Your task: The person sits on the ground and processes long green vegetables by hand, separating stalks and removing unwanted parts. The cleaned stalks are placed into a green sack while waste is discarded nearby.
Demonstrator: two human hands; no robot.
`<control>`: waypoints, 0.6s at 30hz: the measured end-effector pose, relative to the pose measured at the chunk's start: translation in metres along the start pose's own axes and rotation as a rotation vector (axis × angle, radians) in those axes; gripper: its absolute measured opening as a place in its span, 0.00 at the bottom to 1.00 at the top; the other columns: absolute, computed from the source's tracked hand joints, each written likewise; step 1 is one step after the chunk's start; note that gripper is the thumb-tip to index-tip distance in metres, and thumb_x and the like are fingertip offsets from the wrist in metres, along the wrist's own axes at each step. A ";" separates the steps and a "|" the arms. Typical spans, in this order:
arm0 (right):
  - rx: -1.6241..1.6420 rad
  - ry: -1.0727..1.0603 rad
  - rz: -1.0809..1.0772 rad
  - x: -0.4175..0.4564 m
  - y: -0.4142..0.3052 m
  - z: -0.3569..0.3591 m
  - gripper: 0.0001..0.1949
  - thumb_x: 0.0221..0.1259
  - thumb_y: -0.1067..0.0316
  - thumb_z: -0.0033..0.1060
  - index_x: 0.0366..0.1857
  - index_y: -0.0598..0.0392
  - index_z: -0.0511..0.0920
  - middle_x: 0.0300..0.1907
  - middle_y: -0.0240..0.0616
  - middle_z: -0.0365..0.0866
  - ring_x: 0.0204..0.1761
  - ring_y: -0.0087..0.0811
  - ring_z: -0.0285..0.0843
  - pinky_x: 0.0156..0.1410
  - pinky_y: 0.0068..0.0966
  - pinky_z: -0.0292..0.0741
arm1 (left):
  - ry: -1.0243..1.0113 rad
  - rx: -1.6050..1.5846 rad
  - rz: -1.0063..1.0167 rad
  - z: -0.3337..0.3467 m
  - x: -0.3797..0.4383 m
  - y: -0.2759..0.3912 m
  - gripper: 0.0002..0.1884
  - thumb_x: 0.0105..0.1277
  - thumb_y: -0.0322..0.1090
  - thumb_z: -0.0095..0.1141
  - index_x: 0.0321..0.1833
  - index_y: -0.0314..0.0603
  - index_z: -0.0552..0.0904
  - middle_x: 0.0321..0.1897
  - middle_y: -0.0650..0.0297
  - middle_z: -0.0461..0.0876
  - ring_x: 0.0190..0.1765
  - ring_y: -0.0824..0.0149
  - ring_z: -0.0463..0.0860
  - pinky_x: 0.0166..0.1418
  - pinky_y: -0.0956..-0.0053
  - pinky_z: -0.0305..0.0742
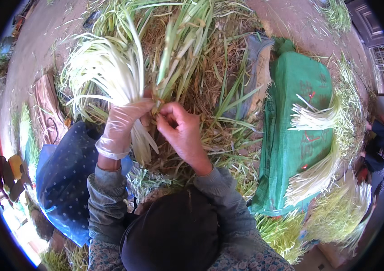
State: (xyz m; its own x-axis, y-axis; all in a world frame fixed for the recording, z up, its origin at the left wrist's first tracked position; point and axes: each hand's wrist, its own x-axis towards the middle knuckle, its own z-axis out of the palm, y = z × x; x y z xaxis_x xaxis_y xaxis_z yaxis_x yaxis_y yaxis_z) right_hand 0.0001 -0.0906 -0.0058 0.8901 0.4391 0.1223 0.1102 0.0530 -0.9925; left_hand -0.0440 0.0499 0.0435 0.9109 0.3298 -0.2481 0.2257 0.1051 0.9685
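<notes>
My left hand (122, 120), in a thin clear glove, grips a thick bunch of long white leafy stalks (110, 67). The leaves fan up and to the left, and the stalk ends (141, 142) hang below the fist. Close beside it, my bare right hand (180, 130) pinches the lower end of some green leafy stalks (178, 54) with thumb and forefinger. These have yellowed, withered parts near the fingertips. Both hands nearly meet, and the left fingertips are partly hidden there.
Dry trimmings (209, 84) lie heaped beyond my hands. At right, a green woven sack (290, 142) carries two tied white bunches (314, 117). More pale stalks (337, 213) lie farther right, near another person (381, 149). A dotted blue cloth (66, 179) is at left.
</notes>
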 end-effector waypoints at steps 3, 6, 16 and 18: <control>-0.076 -0.025 -0.048 -0.002 0.006 0.005 0.05 0.57 0.76 0.61 0.35 0.60 0.75 0.21 0.29 0.79 0.23 0.15 0.75 0.27 0.16 0.69 | -0.016 0.058 0.028 -0.005 0.001 -0.015 0.11 0.63 0.32 0.59 0.43 0.32 0.84 0.27 0.64 0.81 0.26 0.75 0.75 0.31 0.80 0.69; 0.029 -0.067 -0.017 -0.003 0.012 0.001 0.09 0.56 0.70 0.65 0.36 0.59 0.74 0.23 0.40 0.81 0.23 0.28 0.82 0.28 0.24 0.76 | 0.039 0.007 -0.091 -0.002 0.006 -0.017 0.11 0.63 0.35 0.59 0.40 0.33 0.83 0.24 0.65 0.79 0.24 0.76 0.74 0.29 0.81 0.67; 0.725 0.027 0.456 0.025 0.017 -0.010 0.08 0.64 0.65 0.57 0.36 0.58 0.74 0.15 0.27 0.68 0.12 0.17 0.63 0.16 0.15 0.58 | 0.130 -0.104 -0.217 0.020 -0.002 -0.008 0.11 0.61 0.41 0.58 0.32 0.39 0.80 0.17 0.69 0.72 0.21 0.75 0.71 0.25 0.82 0.63; 0.878 -0.067 0.477 0.002 0.013 -0.017 0.06 0.64 0.67 0.56 0.34 0.58 0.74 0.14 0.26 0.65 0.11 0.18 0.61 0.15 0.16 0.57 | 0.141 -0.189 -0.270 0.019 0.000 -0.006 0.11 0.60 0.41 0.59 0.33 0.40 0.79 0.17 0.70 0.70 0.21 0.76 0.70 0.24 0.82 0.63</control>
State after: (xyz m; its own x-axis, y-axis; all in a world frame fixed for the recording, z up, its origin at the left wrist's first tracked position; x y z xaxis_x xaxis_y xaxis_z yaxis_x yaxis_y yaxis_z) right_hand 0.0108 -0.1038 -0.0183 0.7262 0.6354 -0.2626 -0.6418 0.4894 -0.5904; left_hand -0.0387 0.0310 0.0376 0.7675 0.3915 -0.5076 0.3719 0.3730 0.8500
